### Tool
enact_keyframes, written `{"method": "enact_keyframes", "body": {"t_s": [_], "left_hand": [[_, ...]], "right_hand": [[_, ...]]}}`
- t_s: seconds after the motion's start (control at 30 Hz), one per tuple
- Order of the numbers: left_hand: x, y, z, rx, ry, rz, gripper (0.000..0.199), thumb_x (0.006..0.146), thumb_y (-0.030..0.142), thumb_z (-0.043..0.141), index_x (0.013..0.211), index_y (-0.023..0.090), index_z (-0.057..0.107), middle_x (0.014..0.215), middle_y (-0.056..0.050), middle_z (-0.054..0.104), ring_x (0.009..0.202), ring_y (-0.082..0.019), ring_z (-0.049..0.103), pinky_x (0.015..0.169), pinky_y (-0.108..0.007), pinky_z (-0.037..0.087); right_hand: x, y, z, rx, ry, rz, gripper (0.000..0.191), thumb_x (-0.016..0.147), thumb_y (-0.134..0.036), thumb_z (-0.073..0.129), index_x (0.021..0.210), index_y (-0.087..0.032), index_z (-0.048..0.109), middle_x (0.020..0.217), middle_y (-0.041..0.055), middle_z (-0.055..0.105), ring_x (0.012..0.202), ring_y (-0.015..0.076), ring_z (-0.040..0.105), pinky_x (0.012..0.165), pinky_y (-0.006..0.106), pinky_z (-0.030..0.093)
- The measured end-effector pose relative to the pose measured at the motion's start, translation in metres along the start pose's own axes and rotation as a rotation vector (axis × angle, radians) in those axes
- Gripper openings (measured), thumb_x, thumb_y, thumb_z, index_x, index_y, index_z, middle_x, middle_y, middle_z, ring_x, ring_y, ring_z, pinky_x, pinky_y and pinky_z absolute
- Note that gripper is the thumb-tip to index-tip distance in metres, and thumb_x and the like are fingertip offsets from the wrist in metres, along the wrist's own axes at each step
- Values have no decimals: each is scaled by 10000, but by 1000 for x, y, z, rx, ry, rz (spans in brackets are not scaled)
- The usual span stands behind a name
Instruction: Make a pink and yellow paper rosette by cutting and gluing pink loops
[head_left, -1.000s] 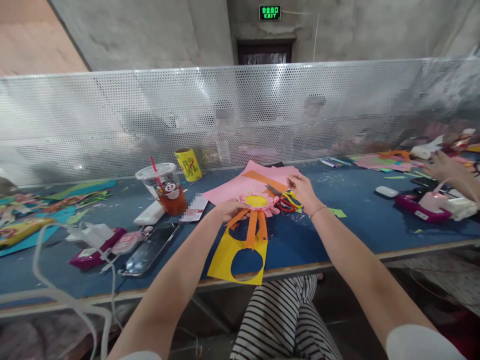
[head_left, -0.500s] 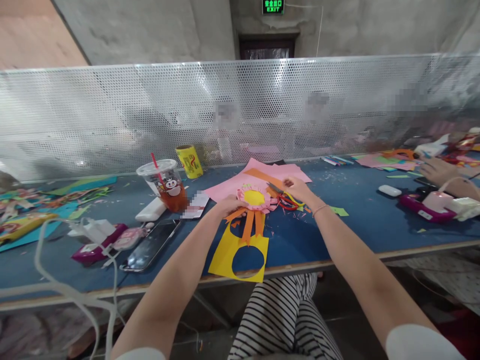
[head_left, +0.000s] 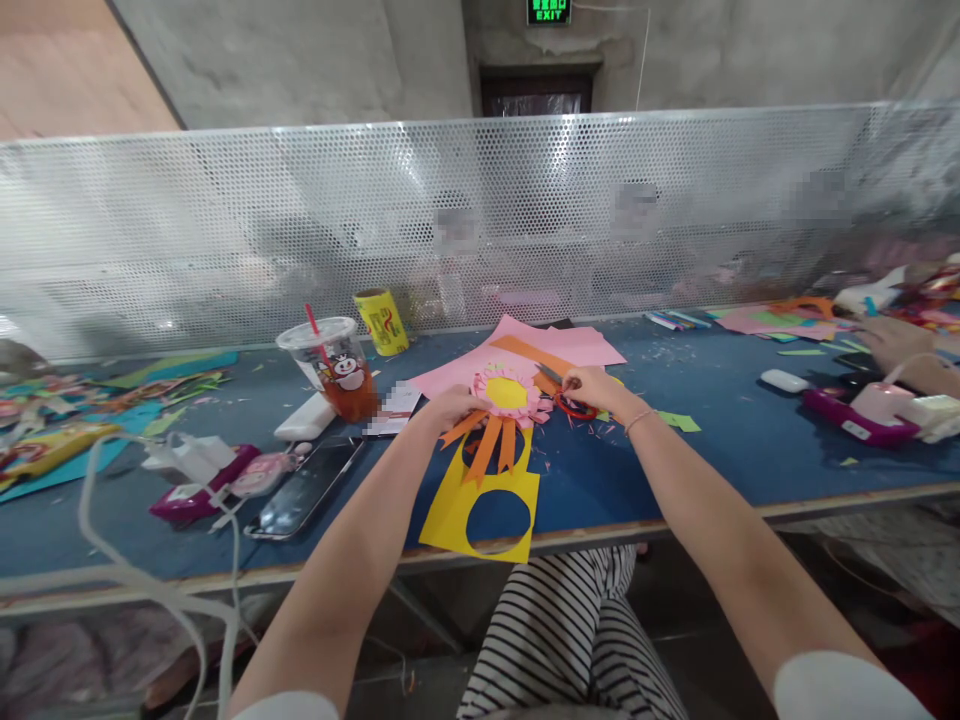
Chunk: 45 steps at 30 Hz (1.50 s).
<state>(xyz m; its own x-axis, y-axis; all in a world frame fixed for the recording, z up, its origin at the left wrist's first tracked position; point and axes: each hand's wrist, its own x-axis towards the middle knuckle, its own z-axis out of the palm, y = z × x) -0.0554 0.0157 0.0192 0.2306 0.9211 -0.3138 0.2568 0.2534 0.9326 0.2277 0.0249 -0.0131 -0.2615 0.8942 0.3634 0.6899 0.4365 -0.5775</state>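
My left hand [head_left: 456, 405] is closed on the left edge of a paper rosette [head_left: 508, 393] with a pink fringed rim and a yellow round middle. Several orange paper tails [head_left: 491, 448] hang from the rosette's lower side, their ends notched. To its right, the fingers of my right hand [head_left: 595, 388] close around scissors [head_left: 576, 408] with red and yellow handles, their blades pointing up and left. Beneath the tails lies yellow paper [head_left: 442, 515] with round holes cut out, reaching over the table's front edge.
Behind the rosette are pink sheets [head_left: 457, 362] and an orange strip [head_left: 525, 350]. Left stand a drink cup [head_left: 349, 380], a yellow roll [head_left: 381, 322], a phone [head_left: 307, 490] and a purple power strip [head_left: 202, 490] with cables. A perforated metal screen [head_left: 300, 230] closes the back. Another person's hand [head_left: 892, 345] is far right.
My right hand has come down from above the scissors onto them. The rosette's orange tails have swung to the left and spread. My left hand keeps its hold.
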Motion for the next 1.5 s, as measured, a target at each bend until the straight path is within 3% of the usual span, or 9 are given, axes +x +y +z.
{"method": "enact_keyframes", "body": {"t_s": [0.2, 0.4, 0.53, 0.63, 0.73, 0.8, 0.93, 1.17, 1.5], "left_hand": [[-2, 4, -5, -68, -141, -37, 260, 486, 200, 778, 643, 122, 586, 573, -101, 647, 521, -174, 609, 502, -248, 492], [-4, 0, 0, 95, -116, -29, 243, 467, 226, 778, 620, 127, 618, 577, -103, 652, 506, -191, 602, 489, -271, 479], [1, -3, -4, 319, -72, -20, 244, 491, 328, 757, 538, 131, 619, 531, -107, 632, 478, -211, 586, 482, -289, 448], [4, -2, -13, 469, 152, 28, 320, 519, 406, 731, 429, 151, 560, 408, -95, 550, 492, -231, 585, 513, -291, 429], [6, 1, -20, 679, 464, 261, 350, 589, 431, 672, 412, 167, 525, 404, -85, 521, 634, -254, 609, 623, -296, 427], [6, 3, -19, 773, 548, 430, 279, 649, 389, 620, 490, 167, 563, 512, -84, 584, 696, -239, 604, 668, -292, 418], [5, 4, 0, 758, 426, 665, 138, 708, 286, 552, 706, 173, 632, 763, -56, 659, 717, -172, 588, 677, -258, 426], [-8, 0, 41, 636, 147, 870, 227, 724, 301, 571, 912, 184, 622, 902, -35, 627, 777, -128, 582, 705, -253, 485], [-14, 1, 43, 549, 284, 1081, 119, 747, 232, 565, 829, 169, 623, 798, -30, 604, 696, -94, 558, 580, -196, 483]], "right_hand": [[6, 12, -20, -42, 427, 78, 51, 655, -155, 544, 665, -180, 587, 678, 32, 618, 651, 147, 561, 659, 272, 433], [3, 17, -41, -162, 742, 80, 96, 699, -151, 476, 744, -169, 559, 744, 69, 579, 706, 166, 522, 699, 283, 425], [-2, 22, -41, -294, 602, 83, 144, 688, -102, 452, 774, -161, 552, 801, 93, 569, 742, 178, 519, 709, 291, 413], [-3, 21, -36, -320, 476, 128, 110, 683, -122, 475, 738, -168, 557, 778, 86, 585, 724, 181, 525, 691, 296, 401], [2, 15, -29, -198, 435, 144, 58, 693, -210, 517, 664, -180, 557, 719, 59, 600, 695, 171, 534, 670, 287, 398], [5, 7, -22, -77, 397, 128, 94, 695, -246, 530, 633, -180, 557, 696, 44, 604, 680, 161, 540, 665, 281, 401], [7, -16, 0, 153, 270, 42, 130, 700, -299, 558, 686, -172, 583, 730, 29, 618, 686, 147, 553, 673, 276, 417], [-6, -66, 26, 565, -52, -31, 201, 700, -328, 594, 799, -160, 646, 801, 24, 645, 708, 120, 567, 666, 255, 442], [-14, -90, 31, 1095, -88, 229, 162, 618, -200, 618, 767, -164, 670, 708, 16, 634, 628, 83, 547, 511, 184, 392]]}}
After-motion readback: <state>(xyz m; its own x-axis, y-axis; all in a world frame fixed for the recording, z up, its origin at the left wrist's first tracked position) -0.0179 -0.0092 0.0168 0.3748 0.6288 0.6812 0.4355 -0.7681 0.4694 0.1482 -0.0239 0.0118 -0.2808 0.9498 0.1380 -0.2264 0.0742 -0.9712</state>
